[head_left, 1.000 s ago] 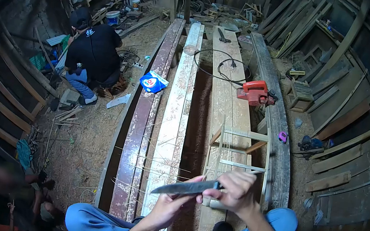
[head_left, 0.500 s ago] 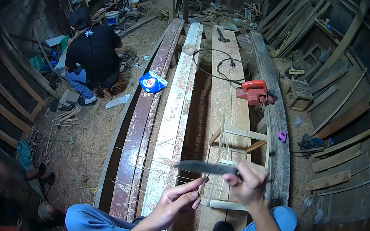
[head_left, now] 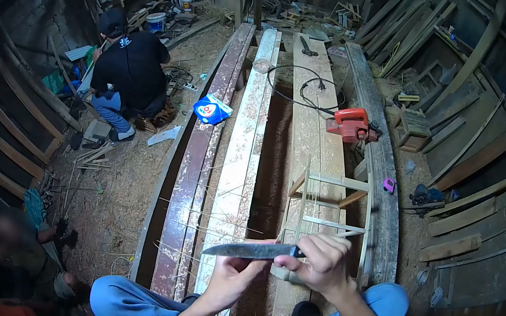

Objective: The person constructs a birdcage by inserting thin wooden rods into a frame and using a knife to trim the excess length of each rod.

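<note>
Now my right hand (head_left: 319, 259) is clamping the knife (head_left: 246, 250) across my left hand (head_left: 227, 285), whose grip I can't tell; blade control is mattering.

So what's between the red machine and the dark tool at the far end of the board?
A loose black cable with its plug lies between the red machine and the dark tool, in the head view.

Wooden frame (head_left: 333, 224) before power tool (head_left: 354, 126), packet (head_left: 212, 110) left, crouching person (head_left: 128, 74) beyond.
</note>
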`<state>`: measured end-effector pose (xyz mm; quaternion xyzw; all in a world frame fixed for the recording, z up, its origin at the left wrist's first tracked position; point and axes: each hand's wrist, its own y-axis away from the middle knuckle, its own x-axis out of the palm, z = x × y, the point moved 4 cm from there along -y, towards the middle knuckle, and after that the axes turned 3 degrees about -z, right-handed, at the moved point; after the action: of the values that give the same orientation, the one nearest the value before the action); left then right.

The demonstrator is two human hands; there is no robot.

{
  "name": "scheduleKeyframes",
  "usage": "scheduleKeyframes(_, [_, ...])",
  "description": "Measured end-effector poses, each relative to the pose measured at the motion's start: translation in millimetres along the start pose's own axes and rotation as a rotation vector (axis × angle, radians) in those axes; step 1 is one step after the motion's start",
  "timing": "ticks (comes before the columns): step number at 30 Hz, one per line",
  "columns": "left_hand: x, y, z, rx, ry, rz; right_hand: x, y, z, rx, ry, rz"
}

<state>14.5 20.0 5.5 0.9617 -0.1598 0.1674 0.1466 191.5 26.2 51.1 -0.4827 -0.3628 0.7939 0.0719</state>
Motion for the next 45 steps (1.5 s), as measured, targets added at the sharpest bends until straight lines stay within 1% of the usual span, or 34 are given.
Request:
scheduleKeyframes(1, [1, 1, -5, -0.011, -0.044, -0.044, -1, -2, 0, -0.008, -0.007, -0.023])
scheduleKeyframes(2, [3, 0, -12, -0.012, 0.001, -0.001, -4, -4, -6, 0.004, 0.011, -0.05])
scheduleKeyframes(3, [-1, -1, -10, -0.009, 0.001, -0.002, -3, -4, -7, 0.001, 0.01, -0.051])
scheduleKeyframes(5, [-5, -3, -3, -0.028, 0.127, 0.062, -4, -4, -8, 0.022, -0.033, -0.069])
scheduleKeyframes(6, [-3, -1, -1, -0.027, 0.128, 0.063, -3, -2, -2, 0.051, -0.062, 0.011])
scheduleKeyframes(8, [1, 4, -4, -0.072, 0.156, -0.106, -2, -3, 5, 0.015, -0.061, 0.029])
scheduleKeyframes(9, [0, 3, -4, -0.071, 0.154, -0.107, -1, -3, 8, -0.02, -0.061, 0.049])
scheduleKeyframes(11, [1, 1, -3, -0.047, 0.204, -0.023, -4, -3, -1, -0.015, -0.069, 0.047])
scheduleKeyframes(12, [-2, -1, -2, -0.047, 0.203, -0.022, -6, -2, -8, 0.023, -0.046, 0.004])
scheduleKeyframes(14, [-6, -2, 1, -0.066, 0.222, 0.077, -10, -6, -16, 0.075, -0.036, -0.097])
scheduleKeyframes(15, [-6, -4, 1, -0.065, 0.222, 0.077, -10, -5, -14, 0.074, -0.036, -0.097])
scheduleKeyframes(17, [-1, -4, -4, -0.039, 0.254, 0.158, -7, -2, -6, 0.051, -0.033, -0.021])
scheduleKeyframes(18, [5, 2, 1, -0.064, 0.202, -0.036, 0, -1, -1, 0.006, -0.121, -0.006])
scheduleKeyframes(21, [5, 4, -1, -0.079, 0.27, -0.074, 0, 0, 1, -0.027, -0.043, -0.027])
scheduleKeyframes(22, [-4, -1, -1, -0.01, 0.222, 0.113, -7, -6, -3, 0.0, 0.008, -0.015])
scheduleKeyframes(23, [-4, 1, 1, -0.008, 0.223, 0.107, -9, -7, -7, -0.003, 0.003, -0.014])
scheduleKeyframes(25, [5, 1, -12, -0.016, 0.18, -0.006, -12, -7, -18, 0.101, 0.016, -0.069])
scheduleKeyframes(26, [3, 1, -7, -0.005, 0.16, -0.011, -12, -7, -14, 0.107, -0.018, -0.075])
scheduleKeyframes(27, [1, 1, -2, -0.001, 0.162, -0.015, -10, -6, -9, 0.102, -0.02, -0.074])
scheduleKeyframes(29, [-2, 2, 7, 0.001, 0.235, -0.027, -2, -4, 6, 0.016, -0.046, 0.021])
scheduleKeyframes(30, [-4, 3, 7, -0.058, 0.248, -0.059, 1, -4, 7, -0.021, -0.039, -0.011])
scheduleKeyframes(33, [-4, -1, -1, -0.022, 0.213, -0.034, -2, -3, -8, 0.018, 0.03, -0.05])
scheduleKeyframes(34, [-1, -1, -7, -0.04, 0.23, -0.06, -7, -8, -11, 0.043, 0.03, -0.085])
scheduleKeyframes(37, [-1, -1, -9, -0.013, 0.231, -0.062, -3, -5, -10, 0.047, -0.005, -0.079])
scheduleKeyframes(38, [1, 0, -8, -0.012, 0.231, -0.06, -2, -4, -3, 0.036, 0.014, 0.035])
scheduleKeyframes(39, [2, 2, -6, -0.02, 0.271, -0.069, 1, -4, 2, 0.036, 0.014, 0.034])
scheduleKeyframes(41, [1, 4, -3, -0.032, 0.309, -0.078, 5, -2, 11, -0.035, -0.018, 0.045])
scheduleKeyframes(43, [-1, 2, 2, -0.029, 0.312, -0.046, 4, -1, 5, -0.012, -0.053, 0.037])
scheduleKeyframes(44, [-5, 1, 5, -0.029, 0.312, -0.043, 1, -3, 1, -0.01, -0.025, 0.001])
scheduleKeyframes(45, [-8, -1, 6, -0.008, 0.253, 0.004, -2, -4, -2, -0.01, 0.003, -0.035])
